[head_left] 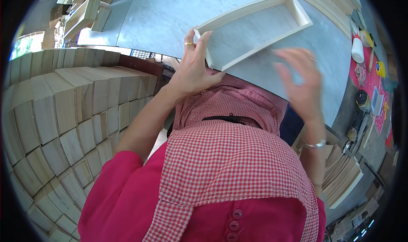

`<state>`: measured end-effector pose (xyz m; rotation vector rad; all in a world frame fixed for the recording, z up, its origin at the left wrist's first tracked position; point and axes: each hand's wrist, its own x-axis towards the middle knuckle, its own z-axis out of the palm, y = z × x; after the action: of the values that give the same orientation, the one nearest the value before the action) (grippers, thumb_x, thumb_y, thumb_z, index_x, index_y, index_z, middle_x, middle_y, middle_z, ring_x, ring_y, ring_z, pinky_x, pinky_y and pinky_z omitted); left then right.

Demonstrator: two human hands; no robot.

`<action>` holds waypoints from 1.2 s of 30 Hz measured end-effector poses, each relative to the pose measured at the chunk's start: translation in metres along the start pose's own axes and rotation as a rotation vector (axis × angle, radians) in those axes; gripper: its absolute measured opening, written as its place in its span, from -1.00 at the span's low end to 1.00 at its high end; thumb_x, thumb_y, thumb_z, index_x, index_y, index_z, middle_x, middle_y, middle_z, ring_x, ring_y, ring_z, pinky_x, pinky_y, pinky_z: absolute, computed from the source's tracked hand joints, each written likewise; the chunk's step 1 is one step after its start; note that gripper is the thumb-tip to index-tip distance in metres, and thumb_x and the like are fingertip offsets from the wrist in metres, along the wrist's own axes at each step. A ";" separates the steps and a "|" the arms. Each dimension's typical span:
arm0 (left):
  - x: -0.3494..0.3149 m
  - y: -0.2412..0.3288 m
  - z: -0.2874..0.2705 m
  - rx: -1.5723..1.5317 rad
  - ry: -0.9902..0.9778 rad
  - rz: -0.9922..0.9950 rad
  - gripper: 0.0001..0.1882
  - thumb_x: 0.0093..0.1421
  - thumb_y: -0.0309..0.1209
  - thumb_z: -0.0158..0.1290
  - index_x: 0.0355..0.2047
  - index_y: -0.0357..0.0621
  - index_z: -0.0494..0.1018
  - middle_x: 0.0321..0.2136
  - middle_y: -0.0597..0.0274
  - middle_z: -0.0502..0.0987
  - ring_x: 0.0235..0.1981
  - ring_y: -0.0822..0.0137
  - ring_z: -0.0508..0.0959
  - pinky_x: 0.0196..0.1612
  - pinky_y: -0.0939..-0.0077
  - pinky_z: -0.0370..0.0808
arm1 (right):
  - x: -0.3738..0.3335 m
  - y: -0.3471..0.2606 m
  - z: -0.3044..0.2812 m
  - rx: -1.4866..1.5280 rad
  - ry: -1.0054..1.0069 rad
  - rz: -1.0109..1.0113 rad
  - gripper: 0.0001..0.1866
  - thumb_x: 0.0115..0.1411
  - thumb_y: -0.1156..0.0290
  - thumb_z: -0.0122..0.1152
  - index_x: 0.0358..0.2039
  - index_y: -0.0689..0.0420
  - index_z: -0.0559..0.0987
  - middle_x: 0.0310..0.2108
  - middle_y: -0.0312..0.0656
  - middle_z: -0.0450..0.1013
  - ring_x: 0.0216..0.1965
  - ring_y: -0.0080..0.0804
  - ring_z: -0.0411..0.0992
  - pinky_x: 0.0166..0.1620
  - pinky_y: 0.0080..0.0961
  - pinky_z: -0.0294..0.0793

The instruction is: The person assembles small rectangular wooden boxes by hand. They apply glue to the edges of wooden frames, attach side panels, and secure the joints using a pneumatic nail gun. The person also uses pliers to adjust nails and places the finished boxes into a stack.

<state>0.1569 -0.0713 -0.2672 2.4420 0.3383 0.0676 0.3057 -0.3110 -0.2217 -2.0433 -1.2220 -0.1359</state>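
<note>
A long, shallow frame of pale wooden strips [267, 47] lies on the grey marbled tabletop [157, 21], its near-left corner at the table's front edge. At that corner a small gap shows between the short end strip and the near long strip. My left hand [193, 68], a ring on one finger, grips the left end, fingers over the end strip and thumb by the near corner. My right hand [299, 78] is in the air just right of the near long strip. Motion blurs it, but thumb and fingers look apart, with nothing visible between them.
Stacked wooden blocks [76, 97] rise at my left. More wooden frames [85, 19] stand at the far left, and long strips [329, 4] lie at the far right. A white bottle [357, 50] and yellow tape [380, 69] sit on a red cloth. Thin boards [342, 178] are at lower right.
</note>
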 end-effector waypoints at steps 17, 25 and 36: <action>0.018 -0.046 -0.024 -0.041 -0.187 0.289 -0.24 0.18 -0.44 0.20 0.36 -0.07 0.15 -0.28 -0.07 0.67 0.22 -0.30 0.37 0.47 -0.11 -0.06 | 0.066 -0.040 0.091 0.010 -0.632 -0.154 -0.89 0.05 0.45 0.22 -0.59 0.11 0.54 -0.59 -0.20 0.47 -0.37 -0.19 0.47 -0.19 -0.21 0.35; 0.017 -0.041 -0.019 0.036 -0.137 0.256 -0.22 0.14 -0.44 0.24 0.34 -0.08 0.16 -0.11 -0.28 0.59 0.33 -0.40 0.20 0.35 -0.15 0.26 | 0.051 -0.052 0.068 0.240 -0.251 -0.033 -0.92 0.11 0.45 0.27 -0.50 0.13 0.59 -0.52 -0.20 0.51 -0.39 -0.22 0.45 -0.17 -0.24 0.35; 0.018 -0.047 -0.017 0.020 -0.148 0.244 -0.19 0.10 -0.45 0.26 0.35 -0.05 0.17 -0.06 -0.35 0.55 0.31 -0.45 0.20 0.27 -0.12 0.38 | 0.055 -0.059 0.084 -0.072 -0.577 -0.025 -0.89 0.09 0.37 0.31 -0.41 0.13 0.65 -0.45 -0.19 0.58 -0.32 -0.16 0.52 -0.08 -0.18 0.38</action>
<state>0.1615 -0.0211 -0.2841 2.4800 -0.0255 -0.0109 0.2664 -0.2017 -0.2264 -2.2066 -1.5998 0.4346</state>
